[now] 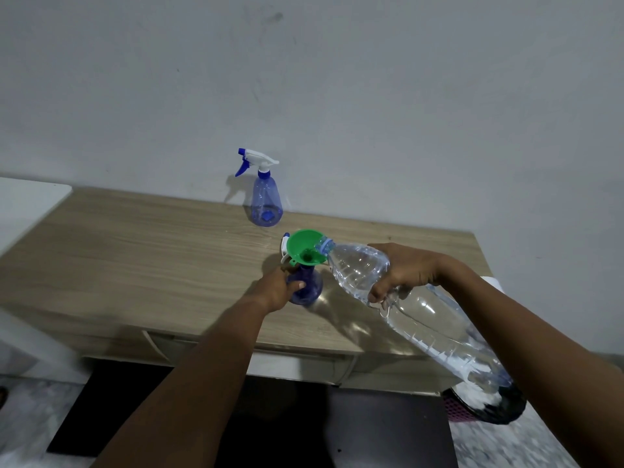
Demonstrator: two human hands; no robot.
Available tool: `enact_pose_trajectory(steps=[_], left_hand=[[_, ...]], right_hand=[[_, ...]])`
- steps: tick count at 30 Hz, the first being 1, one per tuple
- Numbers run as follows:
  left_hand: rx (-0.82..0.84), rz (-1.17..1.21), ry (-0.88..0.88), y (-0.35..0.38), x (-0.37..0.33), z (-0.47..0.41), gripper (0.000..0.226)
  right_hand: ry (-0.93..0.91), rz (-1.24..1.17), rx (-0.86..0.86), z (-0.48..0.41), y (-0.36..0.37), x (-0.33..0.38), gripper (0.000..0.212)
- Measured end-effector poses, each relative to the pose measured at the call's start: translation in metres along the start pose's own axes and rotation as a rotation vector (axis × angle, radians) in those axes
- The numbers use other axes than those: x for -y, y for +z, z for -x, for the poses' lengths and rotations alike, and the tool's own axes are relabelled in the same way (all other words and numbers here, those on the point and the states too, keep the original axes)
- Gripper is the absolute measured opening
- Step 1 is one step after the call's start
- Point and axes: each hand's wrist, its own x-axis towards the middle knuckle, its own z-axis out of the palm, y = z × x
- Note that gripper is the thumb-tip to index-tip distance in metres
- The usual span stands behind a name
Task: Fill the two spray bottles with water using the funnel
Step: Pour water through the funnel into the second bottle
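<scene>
A green funnel [306, 248] sits in the neck of a blue spray bottle [309, 288] standing mid-table. My left hand [277, 289] grips that bottle's body from the left. My right hand [403, 272] holds a large clear water bottle [415, 309], tilted so its mouth rests at the funnel's right rim. A white and blue spray head [285, 246] lies behind the funnel, mostly hidden. A second blue spray bottle [265, 201] with its trigger head on stands upright at the back by the wall.
The wooden table [135, 251] stands against a grey wall, with a drawer front below its near edge. A white surface [23, 204] adjoins it on the left. A pink basket [462, 408] sits on the floor at the right.
</scene>
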Motion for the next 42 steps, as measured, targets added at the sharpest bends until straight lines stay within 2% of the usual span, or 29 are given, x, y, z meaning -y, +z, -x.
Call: enact_pose_trajectory(steps=[9, 14, 21, 25, 30, 36, 40, 42], left_hand=[[0.011, -0.001, -0.018, 0.003, 0.023, -0.02, 0.059], [0.006, 0.006, -0.023, 0.002, 0.017, -0.015, 0.063], [0.022, 0.008, -0.021, 0.004, 0.026, -0.023, 0.063], [0.017, 0.009, -0.02, 0.003, 0.034, -0.029, 0.067], [0.0, -0.01, -0.01, -0.003, -0.001, 0.002, 0.067], [0.016, -0.016, -0.027, -0.004, 0.02, -0.011, 0.069], [-0.016, -0.047, -0.02, -0.009, -0.01, 0.013, 0.074], [-0.017, -0.041, -0.019, -0.01, -0.019, 0.02, 0.065]], right_hand=[[0.003, 0.009, 0.018, 0.0, -0.001, 0.0, 0.064], [0.005, 0.013, 0.014, 0.0, -0.002, 0.0, 0.072], [-0.008, 0.007, 0.006, 0.003, -0.002, 0.004, 0.068], [-0.072, -0.023, -0.028, 0.005, 0.001, 0.004, 0.073], [-0.22, -0.101, -0.369, 0.007, -0.002, -0.003, 0.068], [-0.333, -0.348, -0.704, 0.007, -0.009, -0.006, 0.072], [-0.344, -0.41, -0.941, -0.003, -0.006, -0.003, 0.079], [-0.337, -0.378, -1.07, -0.011, 0.0, -0.001, 0.082]])
